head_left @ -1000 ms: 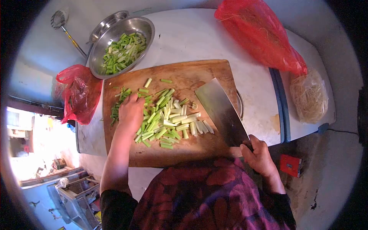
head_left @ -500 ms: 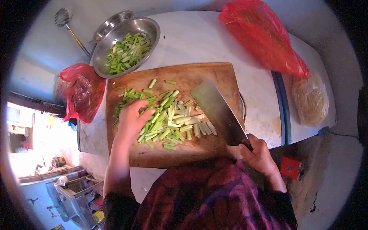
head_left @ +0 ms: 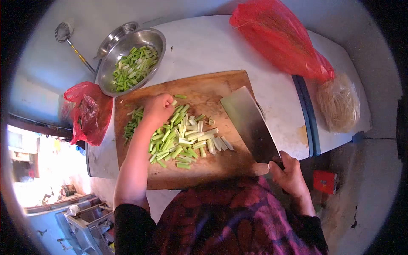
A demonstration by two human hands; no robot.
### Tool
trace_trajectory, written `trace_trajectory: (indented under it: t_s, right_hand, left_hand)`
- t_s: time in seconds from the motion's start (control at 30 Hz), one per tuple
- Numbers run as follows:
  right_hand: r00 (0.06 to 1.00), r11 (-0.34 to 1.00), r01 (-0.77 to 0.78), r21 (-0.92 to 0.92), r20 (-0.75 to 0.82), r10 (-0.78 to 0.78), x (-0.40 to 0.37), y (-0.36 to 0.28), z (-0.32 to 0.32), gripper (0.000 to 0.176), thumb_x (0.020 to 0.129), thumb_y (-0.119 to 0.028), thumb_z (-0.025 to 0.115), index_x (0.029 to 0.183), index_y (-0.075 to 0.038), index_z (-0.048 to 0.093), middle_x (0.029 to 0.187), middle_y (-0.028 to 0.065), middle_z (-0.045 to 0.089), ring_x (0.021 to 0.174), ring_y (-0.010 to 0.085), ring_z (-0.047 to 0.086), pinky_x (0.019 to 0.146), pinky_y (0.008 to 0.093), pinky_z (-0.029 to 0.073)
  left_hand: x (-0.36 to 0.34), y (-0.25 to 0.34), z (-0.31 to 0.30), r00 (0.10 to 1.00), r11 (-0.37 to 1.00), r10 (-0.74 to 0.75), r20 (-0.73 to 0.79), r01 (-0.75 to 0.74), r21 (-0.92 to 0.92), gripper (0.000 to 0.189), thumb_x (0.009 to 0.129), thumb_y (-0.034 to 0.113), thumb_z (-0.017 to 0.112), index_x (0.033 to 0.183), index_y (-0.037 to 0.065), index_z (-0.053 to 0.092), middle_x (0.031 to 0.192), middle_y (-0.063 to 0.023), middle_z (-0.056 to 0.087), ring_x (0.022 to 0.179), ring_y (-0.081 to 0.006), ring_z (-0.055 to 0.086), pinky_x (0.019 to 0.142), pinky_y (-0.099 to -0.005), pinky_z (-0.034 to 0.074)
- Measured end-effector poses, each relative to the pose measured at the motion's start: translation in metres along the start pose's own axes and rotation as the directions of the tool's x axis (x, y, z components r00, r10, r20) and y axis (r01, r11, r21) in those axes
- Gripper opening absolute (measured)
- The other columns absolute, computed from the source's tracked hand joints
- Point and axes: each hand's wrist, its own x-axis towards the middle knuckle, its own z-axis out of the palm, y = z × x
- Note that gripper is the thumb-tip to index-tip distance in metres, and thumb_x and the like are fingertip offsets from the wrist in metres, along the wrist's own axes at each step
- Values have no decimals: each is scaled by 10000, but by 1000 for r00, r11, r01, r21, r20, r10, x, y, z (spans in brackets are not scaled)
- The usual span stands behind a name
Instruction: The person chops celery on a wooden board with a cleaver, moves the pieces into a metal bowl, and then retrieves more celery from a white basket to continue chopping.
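Observation:
Cut celery pieces, green to pale, lie in a loose pile on the wooden cutting board. My left hand is at the pile's far left edge, its fingers closed around a short celery piece whose end shows at the fingertips. Whether more pieces are inside the fingers is hidden. My right hand grips the handle of a broad cleaver. Its blade lies nearly flat over the board's right side, pointing away from me, apart from the pile.
A steel bowl of cut celery stands at the back left, with another metal bowl behind it. Red plastic bags lie left and back right. A clear bag of noodle-like strands is at the right.
My left hand has moved farther from me, and its fingers have closed on a loose celery piece. My right hand still holds the cleaver, and the view has shifted slightly.

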Motion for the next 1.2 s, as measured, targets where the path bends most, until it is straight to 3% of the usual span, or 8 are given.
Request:
trace_trajectory:
  t_s: [0.1,0.2,0.53,0.73,0.83,0.93,1.1,1.2]
  right_hand:
    - [999,997,-30,76,13,29,5,6,1,89,843,-61,567,849,21,534,635,33,548,572,87,516,492,269,425]
    - [999,995,34,95,25,-37,9,4,3,89,858,-67,563,872,18,537,653,14,540,575,71,511,484,252,422]
    - [996,993,15,118,88,-25,4,11,1,121,864,-77,565,920,28,545,678,14,550,552,64,507,474,244,431]
    - [995,996,54,66,79,-60,0,21,-5,127,858,-83,572,910,29,544,664,20,555,550,69,519,472,248,434]
    - [995,995,57,82,73,-63,-1,23,-8,126,856,-83,575,908,28,545,659,21,555,550,69,516,473,246,434]
    - [996,991,16,131,86,-27,-2,21,-12,129,853,-86,583,908,25,547,658,22,556,557,69,514,478,252,434]
    - [984,995,98,-31,154,-92,0,16,-20,166,837,-134,613,902,8,554,671,124,576,587,196,553,524,335,456]
    - [952,963,244,-117,218,-215,2,13,-22,221,827,-209,633,884,-15,544,709,222,586,660,389,606,573,432,481]
  left_hand:
    - [1,15,16,994,997,3,110,-12,80,175,726,154,633,841,38,570,887,-138,633,881,-340,604,730,-450,472]
    - [-1,33,31,994,921,110,-30,-90,378,175,720,162,633,825,33,579,893,-135,635,893,-342,601,749,-450,471]
    - [9,24,32,985,876,158,-71,-107,471,186,751,146,602,899,35,612,906,-189,627,920,-358,596,788,-464,473]
    - [12,14,20,991,931,136,18,-134,338,148,793,110,585,920,36,604,850,-182,630,834,-327,623,715,-425,476]
    - [6,1,13,998,986,-58,22,60,-156,121,800,93,591,902,29,600,808,-137,620,756,-246,618,676,-353,472]
    - [-21,19,-1,982,910,19,-187,-95,-404,62,847,79,568,865,22,588,710,-30,562,666,-118,533,622,-282,454]
    - [-114,45,13,810,891,435,-394,-321,322,122,801,44,574,917,44,612,820,-99,547,708,-236,575,647,-316,468]
    - [-168,28,68,811,874,467,-352,-364,320,147,751,21,585,891,47,618,839,-98,516,767,-275,558,641,-360,479]
